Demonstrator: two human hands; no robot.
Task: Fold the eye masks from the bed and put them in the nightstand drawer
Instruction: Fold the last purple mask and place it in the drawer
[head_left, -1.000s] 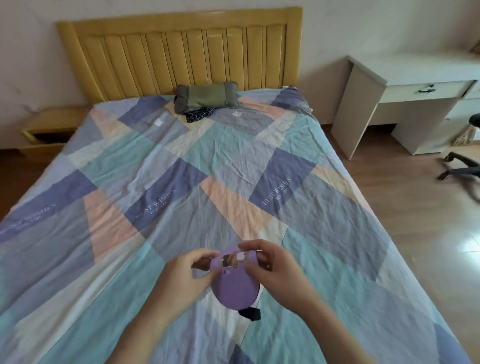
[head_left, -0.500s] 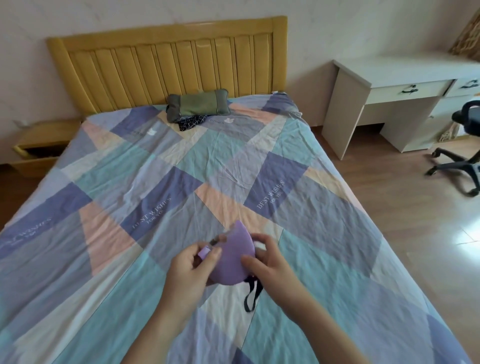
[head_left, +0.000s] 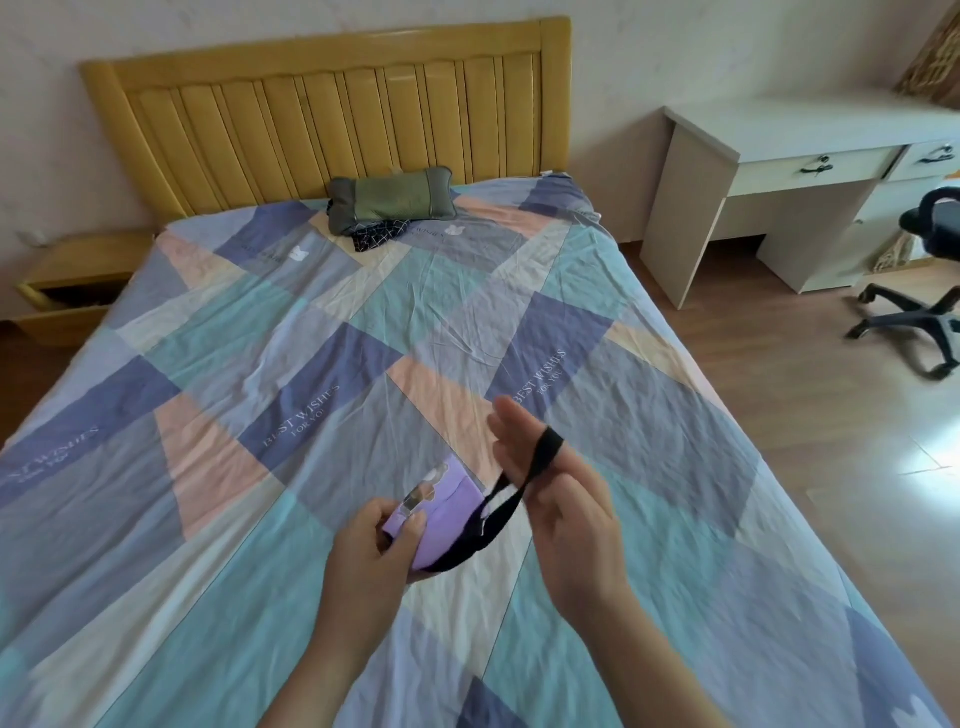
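A folded purple eye mask (head_left: 441, 512) is pinched in my left hand (head_left: 371, 545) above the near part of the bed (head_left: 260, 338). Its black elastic strap (head_left: 524, 478) is stretched out to the right and looped over the fingers of my right hand (head_left: 556, 499), whose fingers are spread. A dark checked eye mask (head_left: 376, 238) lies near the headboard, partly under a small green pillow (head_left: 389, 205). The wooden nightstand (head_left: 72, 280) stands left of the bed with its drawer (head_left: 62, 306) pulled open.
A white desk (head_left: 789, 171) with drawers stands right of the bed. A black office chair (head_left: 924, 291) is on the wooden floor at the far right. The yellow headboard (head_left: 332, 109) backs against the wall.
My right hand has pulled the black strap out to the right and up, stretching it over its fingers. My left hand now holds the folded mask alone.
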